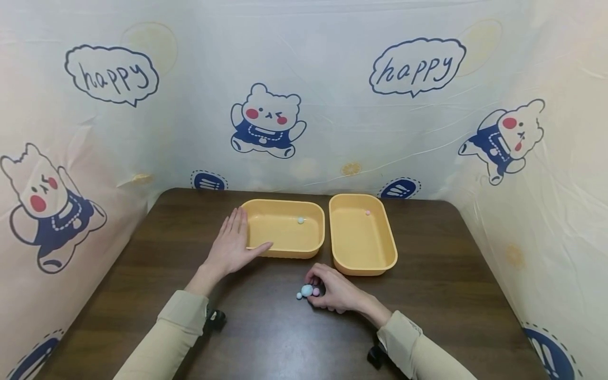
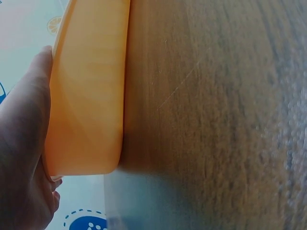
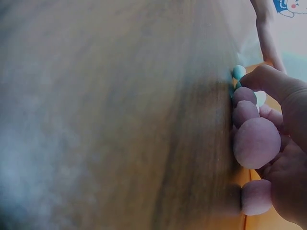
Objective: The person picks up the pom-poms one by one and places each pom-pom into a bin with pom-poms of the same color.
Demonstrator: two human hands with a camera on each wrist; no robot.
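My left hand (image 1: 233,244) rests on the left end of a yellow tray (image 1: 285,253), fingers straight and thumb along the near rim. In the left wrist view the thumb (image 2: 33,96) lies against the tray's wall (image 2: 88,96). My right hand (image 1: 338,290) is low over the table, thumb and index finger curled round a light blue ball (image 1: 307,291). A smaller blue ball (image 1: 299,296) and a pink ball (image 1: 315,291) sit right beside it. Under the palm, the right wrist view shows several pink balls, the largest pink ball (image 3: 257,143) in front.
A second yellow tray (image 1: 363,273) stands to the right of the first, turned lengthwise. One small pink ball (image 1: 368,212) lies in it, and a pale blue ball (image 1: 301,220) lies in the left tray. Behind the dark wooden table (image 1: 266,332) hangs a printed curtain (image 1: 332,105).
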